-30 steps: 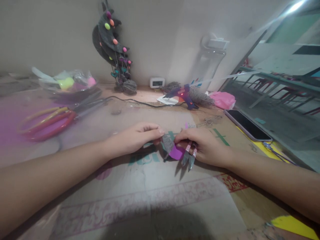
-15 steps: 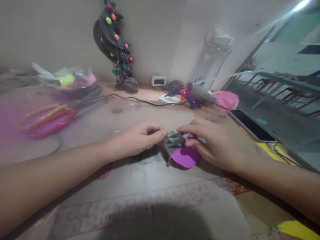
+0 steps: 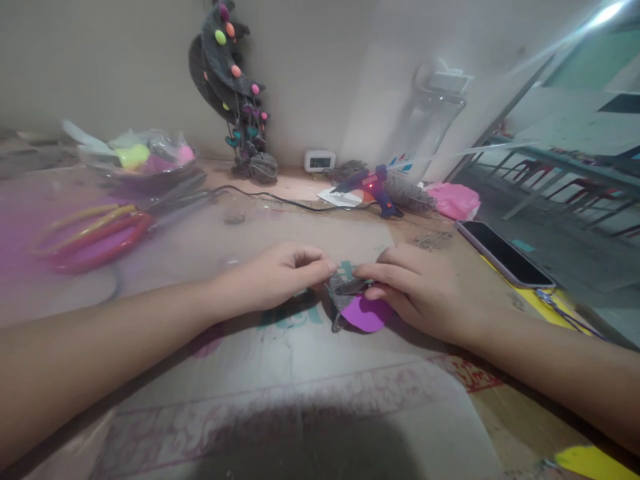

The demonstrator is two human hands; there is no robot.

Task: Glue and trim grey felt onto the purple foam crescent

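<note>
Pinched at the thumb and forefinger, my left hand (image 3: 293, 275) grips the edge of grey yarn (image 3: 340, 301). That yarn covers the left side of a flat purple piece (image 3: 367, 315) with a rounded edge. My right hand (image 3: 423, 290) is closed around small dark metal thread snips (image 3: 353, 287), their blades together and pointing left over the yarn. Fingers hide the handle of the snips and the piece's right edge. A small yarn loop sticks out at the lower left of the piece.
Large scissors (image 3: 100, 237) with red and yellow handles lie left. A blue glue gun (image 3: 373, 190), its light on, stands at the back with a cord. A phone (image 3: 505, 253) is at right, a small digital clock (image 3: 320, 161) and grey moon decoration (image 3: 225, 73) by the wall.
The snips' blades were spread apart and are now together. My right hand has shifted slightly, covering more of the purple piece. My left hand has stayed nearly in place.
</note>
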